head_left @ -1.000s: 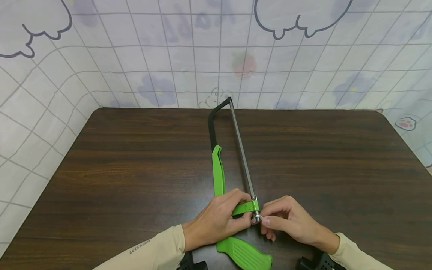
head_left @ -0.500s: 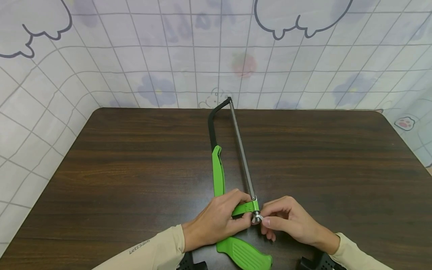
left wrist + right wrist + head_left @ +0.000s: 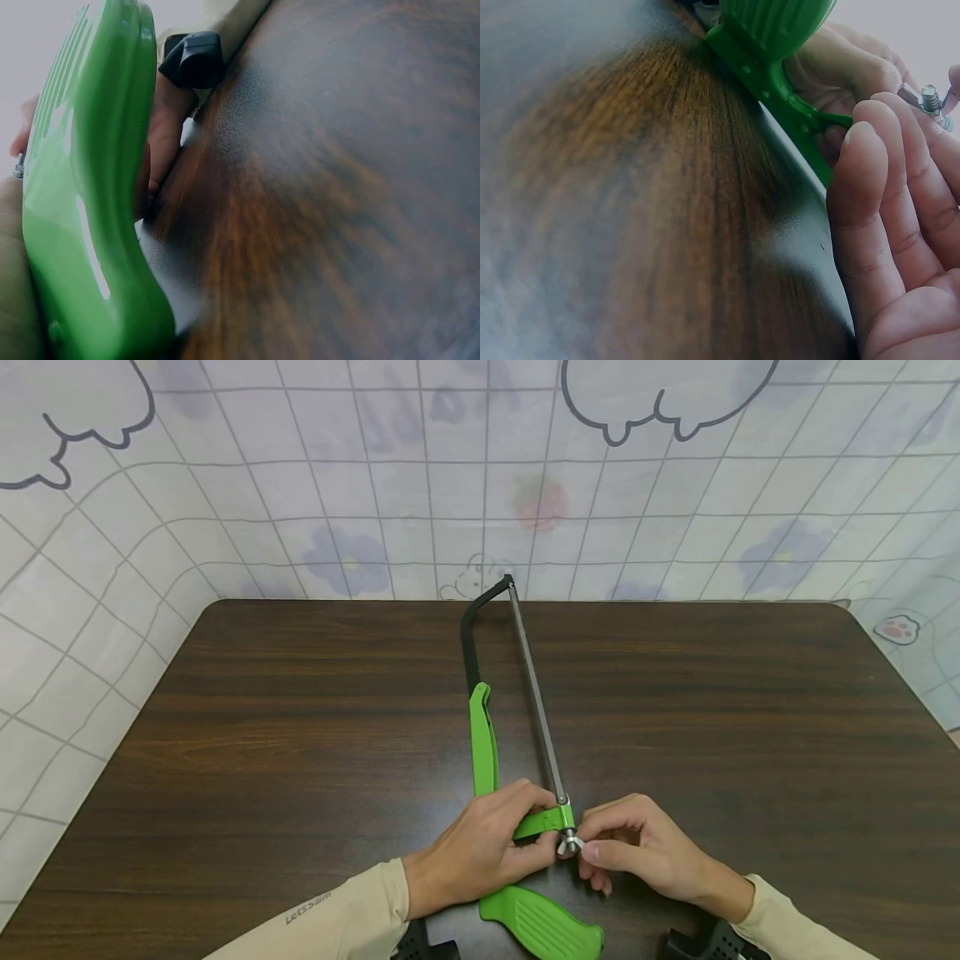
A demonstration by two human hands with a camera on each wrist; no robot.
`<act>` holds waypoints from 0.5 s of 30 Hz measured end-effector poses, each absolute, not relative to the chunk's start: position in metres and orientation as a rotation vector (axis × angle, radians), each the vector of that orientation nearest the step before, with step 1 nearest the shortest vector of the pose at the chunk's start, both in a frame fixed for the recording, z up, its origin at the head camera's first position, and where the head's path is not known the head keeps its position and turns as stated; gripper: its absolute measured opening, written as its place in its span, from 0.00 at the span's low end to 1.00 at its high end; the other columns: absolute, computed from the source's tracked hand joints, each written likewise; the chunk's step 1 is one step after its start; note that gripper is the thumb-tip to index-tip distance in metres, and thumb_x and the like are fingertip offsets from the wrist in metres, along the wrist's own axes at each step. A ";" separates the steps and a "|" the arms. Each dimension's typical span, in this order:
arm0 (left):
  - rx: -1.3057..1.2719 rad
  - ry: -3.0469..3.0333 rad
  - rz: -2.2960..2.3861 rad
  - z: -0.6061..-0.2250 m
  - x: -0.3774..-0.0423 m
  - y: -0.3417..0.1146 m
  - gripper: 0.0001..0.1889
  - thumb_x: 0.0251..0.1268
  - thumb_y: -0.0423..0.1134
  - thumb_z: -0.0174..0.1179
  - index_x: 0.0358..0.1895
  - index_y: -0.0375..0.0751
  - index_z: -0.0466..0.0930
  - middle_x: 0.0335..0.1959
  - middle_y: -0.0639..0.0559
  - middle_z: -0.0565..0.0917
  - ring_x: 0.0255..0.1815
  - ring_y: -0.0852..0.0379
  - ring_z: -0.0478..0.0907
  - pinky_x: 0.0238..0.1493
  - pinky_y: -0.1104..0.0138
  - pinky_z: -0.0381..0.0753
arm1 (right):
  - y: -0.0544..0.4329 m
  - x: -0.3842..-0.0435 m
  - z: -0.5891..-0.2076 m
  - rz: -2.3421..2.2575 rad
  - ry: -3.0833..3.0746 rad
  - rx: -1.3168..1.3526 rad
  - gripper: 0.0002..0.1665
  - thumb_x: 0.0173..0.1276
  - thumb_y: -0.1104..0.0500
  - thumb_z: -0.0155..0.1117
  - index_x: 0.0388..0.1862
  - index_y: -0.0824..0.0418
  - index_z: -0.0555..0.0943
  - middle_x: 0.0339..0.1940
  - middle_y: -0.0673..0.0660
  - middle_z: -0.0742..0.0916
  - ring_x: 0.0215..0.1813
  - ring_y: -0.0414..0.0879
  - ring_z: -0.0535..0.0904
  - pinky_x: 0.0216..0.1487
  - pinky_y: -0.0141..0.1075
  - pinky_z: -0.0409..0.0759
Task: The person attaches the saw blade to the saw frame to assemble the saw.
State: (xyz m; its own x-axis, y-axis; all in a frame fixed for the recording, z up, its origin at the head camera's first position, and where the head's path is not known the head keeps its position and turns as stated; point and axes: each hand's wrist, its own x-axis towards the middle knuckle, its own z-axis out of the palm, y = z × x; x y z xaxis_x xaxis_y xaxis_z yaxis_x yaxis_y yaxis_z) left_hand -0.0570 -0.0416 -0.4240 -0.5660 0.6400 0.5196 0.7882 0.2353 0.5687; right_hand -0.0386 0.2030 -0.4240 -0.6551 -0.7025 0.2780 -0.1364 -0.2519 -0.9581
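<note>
A hacksaw (image 3: 484, 743) with a green and black frame lies on the dark wooden table, its handle (image 3: 542, 923) toward me. Its grey blade (image 3: 536, 689) runs along the right side, away from me. My left hand (image 3: 487, 843) grips the green frame by the short arm at the blade's near end. Thumb and index finger of my right hand (image 3: 648, 852) pinch a wing of the silver wing nut (image 3: 568, 843) there. In the right wrist view, a threaded screw end (image 3: 930, 97) pokes out of the nut. The green handle (image 3: 105, 180) fills much of the left wrist view.
The dark wooden table (image 3: 300, 727) spreads out on both sides of the saw. A white tiled-pattern sheet (image 3: 360, 485) rises behind its back edge. Black wrist devices (image 3: 716, 939) sit under both forearms near the front.
The wing nut has turned a little, its wings now spread to either side. Both hands and the hacksaw keep nearly the same places; the head view has shifted very slightly.
</note>
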 end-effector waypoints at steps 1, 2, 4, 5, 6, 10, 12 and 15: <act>-1.361 -2.325 -1.244 -0.424 -0.057 -0.042 0.10 0.69 0.33 0.62 0.50 0.43 0.78 0.40 0.55 0.82 0.33 0.70 0.73 0.38 0.87 0.73 | 0.203 -0.039 -0.424 -1.964 1.611 -1.016 0.16 0.72 0.80 0.44 0.40 0.75 0.82 0.29 0.70 0.80 0.23 0.58 0.78 0.25 0.41 0.85; -1.361 -2.326 -1.247 -0.424 -0.057 -0.042 0.09 0.69 0.33 0.62 0.50 0.43 0.78 0.40 0.55 0.83 0.33 0.70 0.73 0.37 0.87 0.73 | 0.203 -0.039 -0.424 -1.964 1.612 -1.018 0.16 0.72 0.80 0.44 0.40 0.75 0.82 0.29 0.70 0.80 0.23 0.58 0.78 0.25 0.41 0.85; -1.360 -2.327 -1.254 -0.424 -0.057 -0.042 0.09 0.69 0.33 0.62 0.49 0.44 0.77 0.40 0.55 0.83 0.33 0.71 0.73 0.37 0.87 0.72 | 0.203 -0.039 -0.424 -1.964 1.611 -1.021 0.16 0.72 0.80 0.44 0.40 0.75 0.82 0.28 0.70 0.80 0.23 0.58 0.78 0.25 0.41 0.85; -1.360 -2.326 -1.255 -0.424 -0.057 -0.042 0.08 0.69 0.33 0.62 0.48 0.44 0.77 0.40 0.55 0.83 0.33 0.71 0.73 0.36 0.87 0.72 | 0.203 -0.039 -0.424 -1.964 1.611 -1.020 0.16 0.72 0.80 0.44 0.40 0.75 0.82 0.28 0.70 0.80 0.23 0.58 0.78 0.25 0.41 0.85; -1.361 -2.326 -1.258 -0.424 -0.057 -0.042 0.08 0.68 0.33 0.62 0.48 0.44 0.77 0.39 0.55 0.83 0.32 0.71 0.73 0.36 0.87 0.72 | 0.203 -0.039 -0.424 -1.965 1.609 -1.021 0.16 0.72 0.80 0.44 0.40 0.75 0.82 0.28 0.70 0.80 0.23 0.58 0.78 0.25 0.41 0.85; -1.362 -2.313 -1.241 -0.424 -0.057 -0.042 0.10 0.67 0.32 0.63 0.48 0.42 0.78 0.39 0.55 0.83 0.33 0.70 0.74 0.37 0.87 0.73 | 0.203 -0.039 -0.424 -1.967 1.606 -1.024 0.17 0.71 0.81 0.44 0.40 0.75 0.82 0.28 0.70 0.80 0.23 0.58 0.78 0.25 0.41 0.85; -1.363 -2.300 -1.228 -0.424 -0.058 -0.041 0.10 0.66 0.32 0.64 0.49 0.42 0.79 0.39 0.55 0.83 0.33 0.70 0.74 0.37 0.87 0.73 | 0.203 -0.039 -0.424 -1.967 1.606 -1.027 0.17 0.71 0.81 0.45 0.41 0.75 0.82 0.28 0.70 0.80 0.24 0.58 0.78 0.25 0.41 0.85; -1.365 -2.281 -1.211 -0.425 -0.058 -0.041 0.11 0.65 0.32 0.64 0.50 0.41 0.80 0.38 0.55 0.83 0.32 0.70 0.73 0.37 0.87 0.72 | 0.203 -0.039 -0.424 -1.968 1.607 -1.029 0.17 0.71 0.80 0.45 0.41 0.75 0.82 0.28 0.70 0.81 0.24 0.58 0.78 0.25 0.41 0.85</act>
